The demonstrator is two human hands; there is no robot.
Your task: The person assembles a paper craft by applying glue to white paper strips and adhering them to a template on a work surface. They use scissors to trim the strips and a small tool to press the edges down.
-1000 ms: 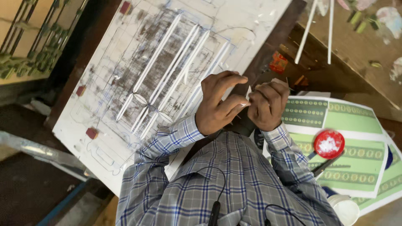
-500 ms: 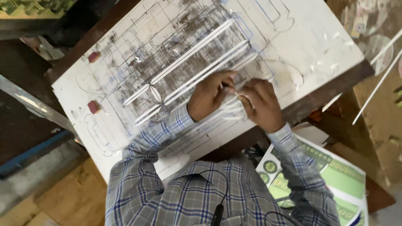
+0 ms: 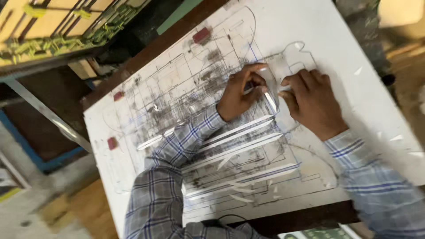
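**Clear strip pinched between both hands, mid-board**

Held upright-ish over the white board [image 3: 354,57], toward its far edge: a short clear plastic strip [image 3: 271,90], long axis running from far edge toward near edge. Left hand [image 3: 239,95] fingers closed on the strip's left side, right hand [image 3: 312,102] fingers pressed against its right side. Both equally close, strip directly between the fingertips. Nearer the near edge, long white strips [image 3: 241,132] lying crosswise on the marked-up worktop surface.

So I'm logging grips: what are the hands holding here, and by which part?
Both hands pinch a small clear glass-like piece over the marked white board: left hand at its left edge, right hand at its right edge.
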